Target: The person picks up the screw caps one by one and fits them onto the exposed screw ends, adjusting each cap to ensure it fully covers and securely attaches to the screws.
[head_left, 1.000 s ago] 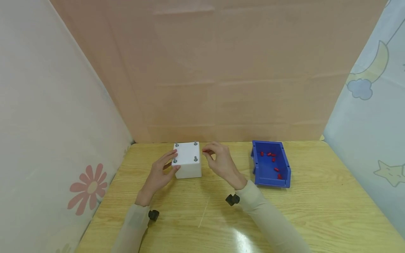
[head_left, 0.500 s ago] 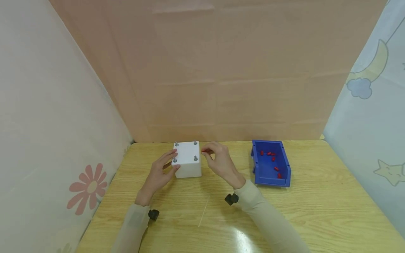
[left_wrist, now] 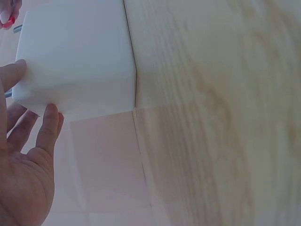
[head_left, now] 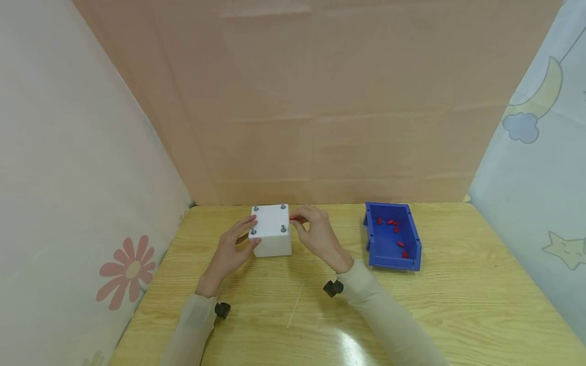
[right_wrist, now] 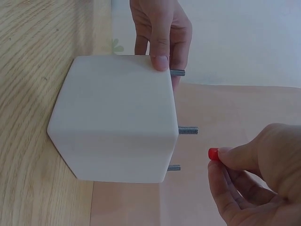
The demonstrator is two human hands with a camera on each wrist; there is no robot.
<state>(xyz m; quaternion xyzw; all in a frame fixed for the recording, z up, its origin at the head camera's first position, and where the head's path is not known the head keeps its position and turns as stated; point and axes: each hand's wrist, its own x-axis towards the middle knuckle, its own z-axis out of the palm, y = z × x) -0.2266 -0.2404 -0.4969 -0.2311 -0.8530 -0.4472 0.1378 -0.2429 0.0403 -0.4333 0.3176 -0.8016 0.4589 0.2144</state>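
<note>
A white block (head_left: 271,219) with an upright threaded stud (right_wrist: 188,130) near each top corner stands on the table. My left hand (head_left: 230,251) holds it at its left side, the thumb on the front face and the fingers at the left edge. Just right of the block, my right hand (head_left: 319,235) pinches a small red cap (right_wrist: 214,154) between thumb and fingers. In the right wrist view the cap is apart from the studs, its end pointing towards them. A bit of the red cap also shows in the left wrist view's top corner.
To the right stands a blue bin (head_left: 395,263) with several red caps (head_left: 400,244) lying in it. The wooden table (head_left: 274,305) ends at a brown backdrop (head_left: 316,152) behind the block. Patterned sheets (head_left: 91,127) hang on both sides.
My right hand has moved slightly left with the red cap, closer to the block's right edge. The left hand and the block have stayed in place.
</note>
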